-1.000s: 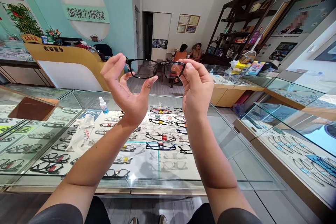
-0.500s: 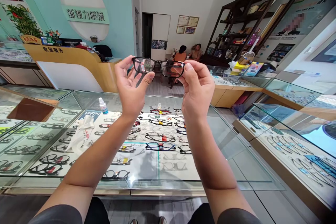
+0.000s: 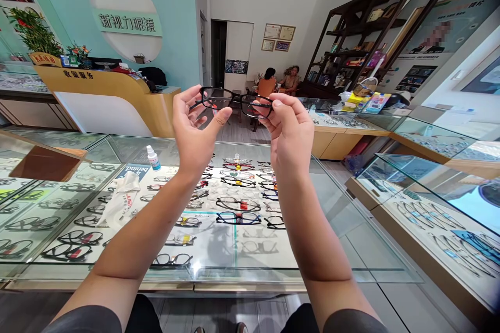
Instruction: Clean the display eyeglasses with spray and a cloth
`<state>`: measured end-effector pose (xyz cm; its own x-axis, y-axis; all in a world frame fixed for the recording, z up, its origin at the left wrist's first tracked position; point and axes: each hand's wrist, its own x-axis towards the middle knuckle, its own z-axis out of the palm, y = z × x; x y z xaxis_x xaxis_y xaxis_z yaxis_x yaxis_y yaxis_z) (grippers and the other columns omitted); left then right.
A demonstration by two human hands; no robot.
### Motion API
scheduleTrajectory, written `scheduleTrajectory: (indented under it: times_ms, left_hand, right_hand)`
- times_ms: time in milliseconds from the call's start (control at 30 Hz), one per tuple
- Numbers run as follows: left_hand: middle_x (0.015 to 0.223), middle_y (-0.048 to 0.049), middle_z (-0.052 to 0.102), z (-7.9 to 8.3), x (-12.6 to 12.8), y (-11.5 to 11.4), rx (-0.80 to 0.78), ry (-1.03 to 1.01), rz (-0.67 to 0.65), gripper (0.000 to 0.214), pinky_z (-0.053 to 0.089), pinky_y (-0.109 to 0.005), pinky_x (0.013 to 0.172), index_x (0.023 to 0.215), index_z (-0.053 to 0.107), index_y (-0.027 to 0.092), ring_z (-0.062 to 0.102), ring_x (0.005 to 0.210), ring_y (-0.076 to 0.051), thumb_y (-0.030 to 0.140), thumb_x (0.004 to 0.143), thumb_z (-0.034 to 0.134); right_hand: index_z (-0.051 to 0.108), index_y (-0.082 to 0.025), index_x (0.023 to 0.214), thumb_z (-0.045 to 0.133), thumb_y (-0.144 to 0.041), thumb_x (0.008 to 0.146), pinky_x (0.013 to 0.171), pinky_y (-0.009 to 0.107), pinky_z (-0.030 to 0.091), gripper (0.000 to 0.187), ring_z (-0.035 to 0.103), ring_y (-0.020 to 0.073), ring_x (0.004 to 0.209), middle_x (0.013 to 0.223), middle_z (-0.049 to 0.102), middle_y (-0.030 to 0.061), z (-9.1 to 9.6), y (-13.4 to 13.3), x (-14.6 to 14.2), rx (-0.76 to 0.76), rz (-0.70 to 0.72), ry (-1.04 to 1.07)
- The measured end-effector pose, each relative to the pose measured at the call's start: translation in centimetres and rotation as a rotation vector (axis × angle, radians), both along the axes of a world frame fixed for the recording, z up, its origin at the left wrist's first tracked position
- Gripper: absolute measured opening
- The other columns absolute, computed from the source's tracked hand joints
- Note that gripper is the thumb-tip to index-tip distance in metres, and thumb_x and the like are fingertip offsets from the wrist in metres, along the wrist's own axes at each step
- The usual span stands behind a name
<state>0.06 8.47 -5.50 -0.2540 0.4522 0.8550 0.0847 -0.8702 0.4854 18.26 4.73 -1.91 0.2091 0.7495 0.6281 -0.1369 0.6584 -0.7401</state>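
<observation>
Black-framed eyeglasses (image 3: 237, 99) are up in front of me, above the glass counter, with both lenses facing me and the frame tipped slightly down to the right. My left hand (image 3: 197, 130) holds the left end of the frame, its index finger near the hinge and its thumb below the lens. My right hand (image 3: 292, 132) pinches the right rim between thumb and fingers. The temples are mostly hidden behind the lenses and fingers. Below, a white spray bottle (image 3: 153, 158) stands on the counter beside a white cloth pouch (image 3: 122, 202).
A glass display case (image 3: 250, 257) with rows of eyeglass frames lies beneath my forearms. A brown board (image 3: 49, 161) is at the left, a second case (image 3: 429, 229) at the right. Beyond are a wooden reception desk (image 3: 117, 80) and two people seated by a table.
The eyeglasses have tipped a little, and the lenses look shallower. My right hand has shifted slightly left and down. The bottle and pouch have stayed in place.
</observation>
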Motion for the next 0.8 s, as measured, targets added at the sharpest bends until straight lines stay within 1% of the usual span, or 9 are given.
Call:
scheduleTrajectory:
  times_ms: [67, 167, 300, 367, 467, 567, 667, 800]
  left_hand:
    - [0.147, -0.0094, 0.065, 0.2, -0.2, 0.0, -0.014, -0.005, -0.032, 0.078, 0.058, -0.048, 0.12, 0.148, 0.054, 0.037, 0.071, 0.135, -0.029, 0.065, 0.086, 0.092]
    - [0.145, -0.01, 0.067, 0.6, -0.6, 0.2, -0.013, -0.004, -0.063, 0.08, 0.06, -0.047, 0.118, 0.149, 0.053, 0.035, 0.074, 0.133, -0.029, 0.066, 0.086, 0.092]
    - [0.143, -0.0106, 0.07, 1.2, -1.5, 0.5, 0.001, 0.053, -0.093, 0.077, 0.062, -0.047, 0.117, 0.148, 0.056, 0.033, 0.073, 0.136, -0.03, 0.063, 0.087, 0.093]
    - [0.142, -0.0105, 0.071, 1.6, -2.1, 0.5, -0.019, 0.106, -0.14, 0.077, 0.064, -0.048, 0.116, 0.148, 0.058, 0.034, 0.074, 0.135, -0.031, 0.058, 0.085, 0.095]
    - [0.137, -0.0101, 0.074, 2.2, -3.0, 0.0, -0.092, 0.21, -0.26, 0.077, 0.066, -0.051, 0.113, 0.145, 0.061, 0.034, 0.076, 0.13, -0.032, 0.048, 0.08, 0.1]
    - [0.132, -0.0101, 0.077, 2.7, -3.4, -0.7, -0.167, 0.271, -0.353, 0.075, 0.07, -0.052, 0.108, 0.141, 0.065, 0.032, 0.079, 0.124, -0.033, 0.041, 0.076, 0.102]
    - [0.131, -0.0104, 0.077, 3.1, -3.5, -1.4, -0.191, 0.28, -0.384, 0.075, 0.071, -0.051, 0.105, 0.141, 0.067, 0.031, 0.08, 0.12, -0.032, 0.039, 0.076, 0.102]
    - [0.133, -0.0101, 0.077, 3.5, -3.5, -1.8, -0.183, 0.297, -0.393, 0.076, 0.071, -0.05, 0.105, 0.141, 0.067, 0.032, 0.081, 0.116, -0.03, 0.04, 0.075, 0.102]
  right_hand:
    - [0.074, -0.03, 0.111, 0.073, -0.048, 0.098, 0.097, 0.038, 0.065, 0.022, 0.08, 0.0213, 0.113, 0.115, 0.082, 0.0049, -0.1, 0.3, 0.1, -0.043, 0.041, 0.009]
    - [0.074, -0.028, 0.107, 0.072, -0.037, 0.094, 0.099, 0.038, 0.064, 0.016, 0.08, 0.02, 0.11, 0.116, 0.082, 0.0047, -0.3, 0.9, 0.1, -0.072, 0.09, -0.008]
    - [0.076, -0.027, 0.102, 0.072, -0.027, 0.085, 0.1, 0.038, 0.062, 0.018, 0.08, 0.0191, 0.106, 0.112, 0.081, 0.0029, -0.3, 1.1, 0.0, -0.108, 0.142, -0.029]
    - [0.077, -0.027, 0.1, 0.073, -0.027, 0.083, 0.101, 0.038, 0.061, 0.017, 0.078, 0.0194, 0.106, 0.11, 0.081, 0.0023, -0.1, 1.0, 0.0, -0.117, 0.168, -0.064]
    - [0.079, -0.027, 0.095, 0.076, -0.034, 0.086, 0.1, 0.038, 0.059, 0.012, 0.075, 0.0198, 0.105, 0.105, 0.081, 0.002, 0.2, 0.4, -0.1, -0.126, 0.196, -0.174]
    - [0.079, -0.025, 0.088, 0.078, -0.037, 0.088, 0.092, 0.036, 0.056, 0.012, 0.069, 0.0177, 0.091, 0.092, 0.078, 0.0006, 0.4, -0.3, -0.1, -0.141, 0.22, -0.289]
    - [0.079, -0.024, 0.085, 0.08, -0.035, 0.088, 0.086, 0.034, 0.053, 0.012, 0.063, 0.0156, 0.082, 0.084, 0.074, -0.001, 0.5, -0.7, 0.0, -0.153, 0.241, -0.323]
    - [0.08, -0.024, 0.082, 0.08, -0.038, 0.089, 0.085, 0.034, 0.052, 0.016, 0.062, 0.0153, 0.081, 0.083, 0.074, -0.0011, 0.6, -0.7, 0.2, -0.159, 0.325, -0.331]
